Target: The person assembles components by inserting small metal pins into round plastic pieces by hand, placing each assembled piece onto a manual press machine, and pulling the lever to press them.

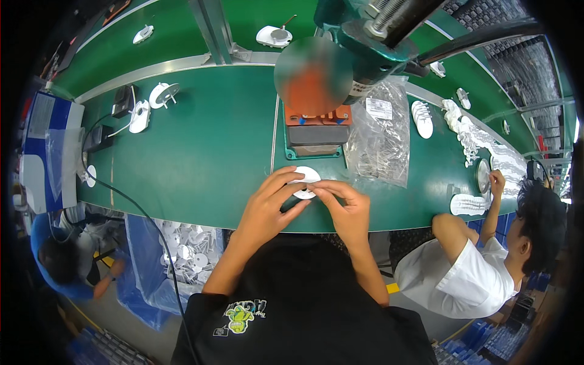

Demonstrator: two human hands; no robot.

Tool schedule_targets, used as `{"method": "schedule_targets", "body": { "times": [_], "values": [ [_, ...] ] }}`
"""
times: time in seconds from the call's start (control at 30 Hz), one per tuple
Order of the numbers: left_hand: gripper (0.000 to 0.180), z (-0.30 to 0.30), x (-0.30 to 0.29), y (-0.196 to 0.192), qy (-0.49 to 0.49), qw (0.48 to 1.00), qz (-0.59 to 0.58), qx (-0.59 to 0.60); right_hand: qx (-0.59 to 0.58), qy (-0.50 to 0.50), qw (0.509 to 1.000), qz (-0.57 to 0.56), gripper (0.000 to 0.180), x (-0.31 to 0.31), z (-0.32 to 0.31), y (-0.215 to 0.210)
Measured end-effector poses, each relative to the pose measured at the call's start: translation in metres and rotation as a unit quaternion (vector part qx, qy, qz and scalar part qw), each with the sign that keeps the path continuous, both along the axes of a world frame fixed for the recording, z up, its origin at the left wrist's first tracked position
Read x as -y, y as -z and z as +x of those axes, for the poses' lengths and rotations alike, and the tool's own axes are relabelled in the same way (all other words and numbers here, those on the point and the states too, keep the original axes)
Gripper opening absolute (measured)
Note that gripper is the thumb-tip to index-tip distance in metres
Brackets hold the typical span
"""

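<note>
On green belt (201, 146): left hand (266, 210), right hand (348, 210) pinch white disc (306, 180).

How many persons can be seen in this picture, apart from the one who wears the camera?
2. One person in a white shirt sits at the right, with a hand on the green table. Another person in blue is at the lower left, below the table. Others may be hidden beyond the dark rim.

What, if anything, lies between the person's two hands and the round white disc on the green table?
Nothing visible does. The left hand and right hand both already touch the round white disc, fingertips meeting over it on the green table. The clear plastic bag lies off to the right, apart.
</note>
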State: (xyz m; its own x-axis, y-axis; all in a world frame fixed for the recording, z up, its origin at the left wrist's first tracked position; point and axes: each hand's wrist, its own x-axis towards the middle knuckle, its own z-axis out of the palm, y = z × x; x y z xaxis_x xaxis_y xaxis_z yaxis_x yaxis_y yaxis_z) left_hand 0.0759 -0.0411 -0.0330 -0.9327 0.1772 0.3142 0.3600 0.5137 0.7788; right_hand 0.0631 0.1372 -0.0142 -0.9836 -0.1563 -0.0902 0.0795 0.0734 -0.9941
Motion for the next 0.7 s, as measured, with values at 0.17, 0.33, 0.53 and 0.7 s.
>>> {"method": "schedule_targets", "body": {
  "times": [0.17, 0.33, 0.53, 0.7],
  "values": [
    [0.041, -0.001, 0.001, 0.003, 0.004, 1.0, 0.02, 0.01, -0.061, -0.004, 0.995, 0.084, 0.012, 0.005, -0.002, 0.006],
    [0.048, 0.0, 0.0, -0.003, -0.02, 0.999, 0.031, 0.032, -0.126, -0.011, 0.98, 0.156, 0.011, 0.007, -0.004, 0.004],
    [0.048, -0.001, 0.0, -0.001, -0.014, 0.999, 0.023, 0.022, -0.147, -0.018, 0.974, 0.172, 0.013, 0.008, -0.005, 0.004],
    [0.048, -0.001, -0.001, -0.004, -0.016, 0.999, 0.028, 0.03, -0.254, -0.023, 0.938, 0.234, 0.016, 0.012, -0.005, 0.009]
  ]
}}
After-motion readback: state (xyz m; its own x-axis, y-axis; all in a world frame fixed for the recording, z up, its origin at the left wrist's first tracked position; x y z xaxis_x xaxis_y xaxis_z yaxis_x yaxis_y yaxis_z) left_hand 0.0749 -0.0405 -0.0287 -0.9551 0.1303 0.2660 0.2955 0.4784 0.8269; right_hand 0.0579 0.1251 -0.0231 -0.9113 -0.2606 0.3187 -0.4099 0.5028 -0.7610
